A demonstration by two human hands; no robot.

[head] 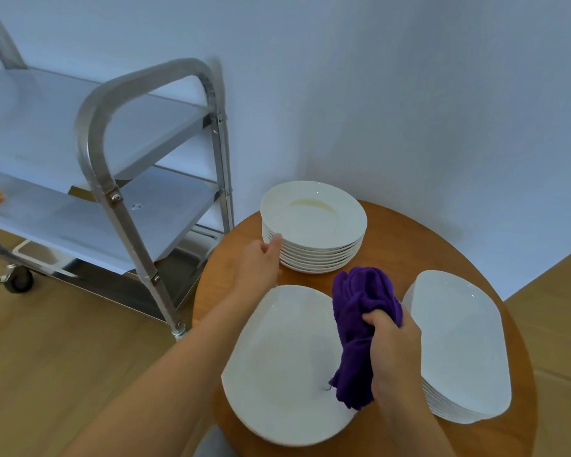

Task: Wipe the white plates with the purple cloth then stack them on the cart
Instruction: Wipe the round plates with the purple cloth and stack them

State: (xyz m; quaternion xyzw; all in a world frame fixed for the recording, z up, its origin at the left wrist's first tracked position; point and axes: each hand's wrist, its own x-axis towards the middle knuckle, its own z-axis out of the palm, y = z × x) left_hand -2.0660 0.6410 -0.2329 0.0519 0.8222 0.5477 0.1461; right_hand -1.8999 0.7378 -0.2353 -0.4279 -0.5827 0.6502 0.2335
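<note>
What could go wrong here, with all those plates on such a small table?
The left hand reaches for the tall round stack; tugging one plate at the rim could shift the pile. The near plate and the right-hand stack both seem to lie close to the round table's edge, so a nudge might tip them off. The purple cloth, bunched in the right hand, may wipe unevenly.

No text, label, brand, number or sign can be read anywhere in view: the plates (314, 219), the cloth (360, 311), the cart (122, 192), the worktop (389, 245) and the wall all show bare, unmarked surfaces.
</note>
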